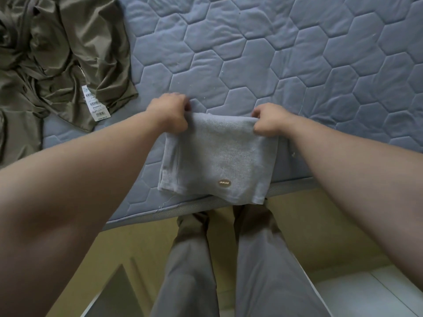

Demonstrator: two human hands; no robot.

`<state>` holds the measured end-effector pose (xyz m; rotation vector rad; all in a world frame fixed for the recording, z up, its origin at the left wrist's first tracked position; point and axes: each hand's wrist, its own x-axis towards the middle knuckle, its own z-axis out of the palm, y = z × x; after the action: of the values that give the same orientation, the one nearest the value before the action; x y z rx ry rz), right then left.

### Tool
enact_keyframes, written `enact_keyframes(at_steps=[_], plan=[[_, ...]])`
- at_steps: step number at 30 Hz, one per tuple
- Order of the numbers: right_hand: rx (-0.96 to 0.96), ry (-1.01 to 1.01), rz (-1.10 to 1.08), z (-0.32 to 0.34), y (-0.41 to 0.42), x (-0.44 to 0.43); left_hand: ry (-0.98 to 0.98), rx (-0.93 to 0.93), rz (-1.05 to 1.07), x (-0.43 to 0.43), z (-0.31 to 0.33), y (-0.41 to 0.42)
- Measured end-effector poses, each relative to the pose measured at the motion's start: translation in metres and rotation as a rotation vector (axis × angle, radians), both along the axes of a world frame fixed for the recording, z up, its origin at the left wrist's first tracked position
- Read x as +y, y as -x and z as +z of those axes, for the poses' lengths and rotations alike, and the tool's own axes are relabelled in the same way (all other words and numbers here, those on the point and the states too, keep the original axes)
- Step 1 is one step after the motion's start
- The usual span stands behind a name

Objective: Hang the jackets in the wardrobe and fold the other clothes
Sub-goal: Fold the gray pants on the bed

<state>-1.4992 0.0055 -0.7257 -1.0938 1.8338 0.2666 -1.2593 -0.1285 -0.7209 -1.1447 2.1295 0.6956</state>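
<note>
Left hand, right hand pinch folded grey garment on hexagon-quilted mattress

You had 2 hands going, left hand plus right hand; 1 grey top, 1 olive jacket, 1 mattress.

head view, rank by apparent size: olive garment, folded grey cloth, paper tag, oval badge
1. olive garment, though cut off by the frame edge
2. folded grey cloth
3. paper tag
4. oval badge
</note>
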Motion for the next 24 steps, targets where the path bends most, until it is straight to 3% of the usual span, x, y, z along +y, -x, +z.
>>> enact_keyframes(at_steps=[4,8,12,16,20,24], plan=[[-0.251,-0.051,0.033,0.007,-0.014,-0.016,-0.235,-0.05,-0.074,0.004,0.002,0.028],[-0.075,-0.073,0.326,0.001,-0.034,-0.011,-0.19,-0.175,-0.269,0.023,-0.003,0.037],[-0.027,-0.044,0.388,0.017,-0.028,-0.02,-0.118,-0.111,-0.287,0.015,0.019,0.037],[0.123,0.194,0.369,0.076,-0.002,-0.059,0.095,0.059,-0.233,-0.024,0.078,0.042],[0.336,0.482,0.386,0.137,0.016,-0.089,0.428,0.282,-0.233,-0.048,0.129,0.048],[0.507,0.758,0.421,0.16,0.013,-0.083,0.744,0.435,-0.215,-0.034,0.146,0.044]])
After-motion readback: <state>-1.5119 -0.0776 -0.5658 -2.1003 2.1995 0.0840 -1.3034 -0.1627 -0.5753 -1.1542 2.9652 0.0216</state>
